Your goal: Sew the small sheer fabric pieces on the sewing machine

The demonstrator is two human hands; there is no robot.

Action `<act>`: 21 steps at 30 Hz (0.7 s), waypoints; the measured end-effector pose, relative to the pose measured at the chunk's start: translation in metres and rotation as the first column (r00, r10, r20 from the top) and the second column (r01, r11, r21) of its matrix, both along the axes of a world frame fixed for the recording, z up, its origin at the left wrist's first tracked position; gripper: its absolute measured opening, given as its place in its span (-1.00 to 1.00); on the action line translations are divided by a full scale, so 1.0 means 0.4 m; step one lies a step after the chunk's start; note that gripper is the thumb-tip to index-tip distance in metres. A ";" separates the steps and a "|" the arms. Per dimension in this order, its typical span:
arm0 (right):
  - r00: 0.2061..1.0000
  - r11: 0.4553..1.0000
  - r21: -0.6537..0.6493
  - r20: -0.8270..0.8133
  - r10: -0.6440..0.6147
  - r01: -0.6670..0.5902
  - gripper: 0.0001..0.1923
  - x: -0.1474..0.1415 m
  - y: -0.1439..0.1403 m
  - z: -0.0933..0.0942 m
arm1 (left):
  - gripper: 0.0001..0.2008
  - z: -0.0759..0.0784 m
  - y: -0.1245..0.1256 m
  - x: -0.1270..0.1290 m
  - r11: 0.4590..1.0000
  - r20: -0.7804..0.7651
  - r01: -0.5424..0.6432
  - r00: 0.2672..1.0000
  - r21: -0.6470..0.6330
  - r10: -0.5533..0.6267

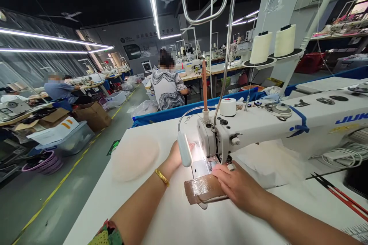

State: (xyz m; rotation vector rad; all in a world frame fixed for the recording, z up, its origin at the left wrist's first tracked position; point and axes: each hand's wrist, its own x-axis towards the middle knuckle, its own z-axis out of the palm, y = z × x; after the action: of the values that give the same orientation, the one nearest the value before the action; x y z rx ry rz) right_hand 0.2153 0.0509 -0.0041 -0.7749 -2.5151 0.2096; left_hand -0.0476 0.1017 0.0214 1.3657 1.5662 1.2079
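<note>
One bare left hand (174, 157) lies beside the head of a white JUKI sewing machine (267, 122), partly behind the machine's slim lamp (185, 150), so I cannot tell whether its fingers are spread or pinching. The right hand (241, 183) is at the machine's needle end, fingers close together at the right end of a glossy brown block (202, 188), thumb hidden. That block sits just in front of the machine's head. Left of the machine lies a rounded beige fabric piece (135, 159).
</note>
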 end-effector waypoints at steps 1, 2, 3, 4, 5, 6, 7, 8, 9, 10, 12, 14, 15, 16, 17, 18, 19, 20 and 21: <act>1.000 1.000 -0.013 0.004 0.005 -0.005 -0.65 0.001 0.001 0.000 | -0.59 0.005 0.000 -0.001 1.000 0.023 -0.018 1.000 -0.007 0.018; 1.000 1.000 -0.025 0.007 0.012 -0.012 -0.64 0.002 0.001 -0.001 | -0.60 0.012 0.000 -0.003 0.999 0.037 -0.034 0.999 -0.013 0.035; 1.000 0.999 -0.033 0.008 0.021 -0.020 -0.63 0.003 0.000 -0.003 | -0.62 0.021 -0.001 -0.006 0.999 0.050 -0.049 0.997 -0.017 0.050; 1.000 0.999 -0.037 0.006 0.029 -0.029 -0.62 0.004 -0.001 -0.005 | -0.64 0.033 -0.001 -0.011 0.998 0.069 -0.065 0.995 -0.020 0.066; 0.999 0.999 -0.038 0.002 0.037 -0.037 -0.61 0.005 -0.001 -0.009 | -0.66 0.048 -0.002 -0.019 0.996 0.084 -0.082 0.993 -0.020 0.083; 0.999 0.998 -0.037 -0.005 0.042 -0.043 -0.61 0.007 -0.002 -0.014 | -0.68 0.065 -0.003 -0.031 0.995 0.095 -0.101 0.990 -0.015 0.102; 0.999 0.998 -0.032 -0.015 0.047 -0.048 -0.60 0.008 -0.002 -0.019 | -0.71 0.084 -0.006 -0.048 0.993 0.100 -0.119 0.988 -0.006 0.119; 0.998 0.998 -0.024 -0.026 0.051 -0.052 -0.60 0.009 -0.002 -0.026 | -0.73 0.107 -0.010 -0.070 0.991 0.099 -0.136 0.986 0.006 0.135; 0.998 0.998 -0.017 -0.037 0.053 -0.054 -0.61 0.010 -0.001 -0.032 | -0.75 0.131 -0.017 -0.099 0.988 0.092 -0.152 0.984 0.018 0.150; 0.998 0.999 -0.010 -0.045 0.053 -0.054 -0.61 0.011 0.000 -0.038 | -0.76 0.156 -0.026 -0.132 0.985 0.078 -0.170 0.983 0.028 0.167; 0.997 0.999 -0.005 -0.050 0.051 -0.051 -0.62 0.013 0.002 -0.047 | -0.71 0.205 -0.054 -0.212 0.975 0.036 -0.219 0.975 0.035 0.218; 0.998 0.999 -0.006 -0.049 0.045 -0.045 -0.64 0.014 0.003 -0.052 | -0.62 0.247 -0.090 -0.299 0.957 -0.013 -0.289 0.957 0.020 0.290; 0.998 0.999 -0.006 -0.050 0.043 -0.043 -0.65 0.015 0.003 -0.054 | -0.59 0.262 -0.108 -0.341 0.946 -0.036 -0.324 0.945 0.002 0.324; 0.998 0.999 -0.006 -0.051 0.041 -0.042 -0.66 0.015 0.003 -0.056 | -0.56 0.272 -0.126 -0.380 0.931 -0.061 -0.366 0.929 -0.014 0.364; 0.998 0.999 -0.006 -0.053 0.039 -0.040 -0.66 0.016 0.003 -0.058 | -0.53 0.278 -0.143 -0.415 0.913 -0.087 -0.407 0.911 -0.029 0.403; 0.998 0.999 -0.005 -0.055 0.038 -0.038 -0.66 0.016 0.002 -0.060 | -0.52 0.280 -0.159 -0.446 0.895 -0.115 -0.444 0.892 -0.044 0.436; 0.998 0.999 -0.006 -0.057 0.037 -0.038 -0.66 0.016 0.001 -0.062 | -0.53 0.277 -0.173 -0.472 0.878 -0.145 -0.476 0.874 -0.058 0.464; 0.998 0.999 -0.007 -0.058 0.039 -0.040 -0.66 0.015 0.001 -0.064 | -0.54 0.271 -0.187 -0.494 0.862 -0.176 -0.502 0.857 -0.071 0.484; 0.997 0.999 -0.009 -0.059 0.042 -0.043 -0.66 0.015 0.001 -0.065 | -0.54 0.262 -0.200 -0.512 0.848 -0.208 -0.524 0.841 -0.082 0.499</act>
State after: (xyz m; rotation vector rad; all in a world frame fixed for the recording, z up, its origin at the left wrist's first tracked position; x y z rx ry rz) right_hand 0.2212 0.0515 -0.0301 -0.7094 -2.4787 0.2566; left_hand -0.2524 0.0217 0.1263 1.0122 2.1996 1.2740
